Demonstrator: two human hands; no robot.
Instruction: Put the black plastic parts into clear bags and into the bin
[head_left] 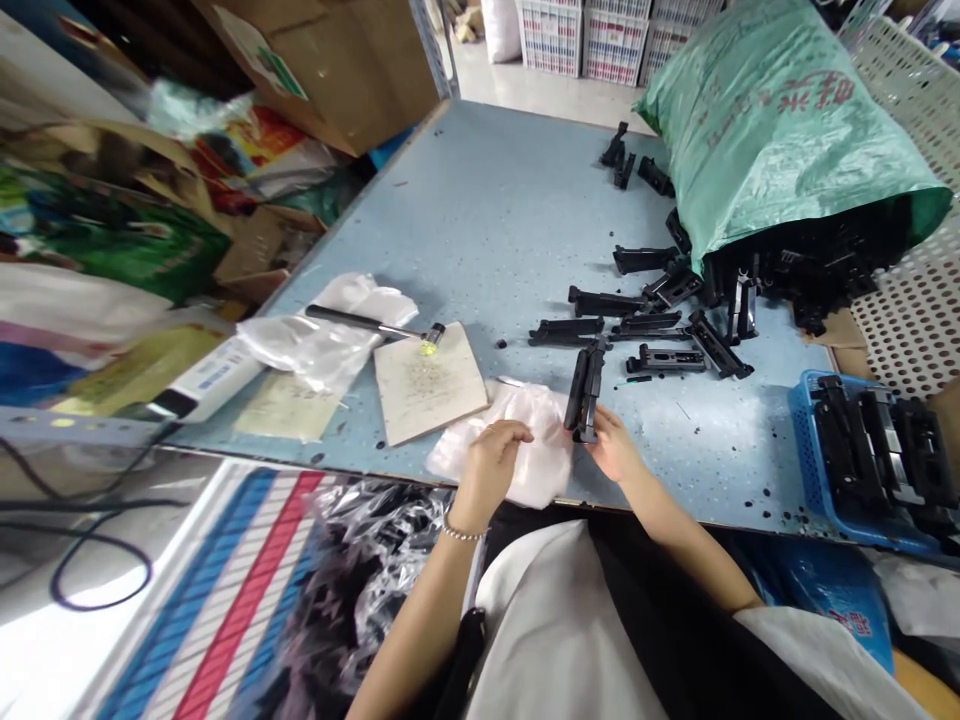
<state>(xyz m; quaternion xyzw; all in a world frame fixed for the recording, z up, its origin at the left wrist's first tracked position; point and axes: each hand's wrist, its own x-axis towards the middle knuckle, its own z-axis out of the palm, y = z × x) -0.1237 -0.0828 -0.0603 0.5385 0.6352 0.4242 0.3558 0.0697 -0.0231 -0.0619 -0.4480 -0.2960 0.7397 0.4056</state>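
My right hand [616,447] is closed around the lower end of two long black plastic parts [586,388], which stand side by side at the table's front. To its left, my left hand [493,462] has its fingers curled together over a pile of clear plastic bags [544,455]. Whether a bag is pinched in those fingers is hidden. Several similar loose black parts [666,360] lie beyond my right hand. Left of the bags, a hammer [360,320] rests with its head on a pale square board [427,385] and its handle over more clear plastic [330,350].
A green woven sack [787,130] spills black parts at the right. A blue basket [806,450] of such parts stands at the right front edge. Cardboard boxes [352,60] and bags crowd the left. Below the table, a striped crate [225,600] holds plastic-wrapped dark items.
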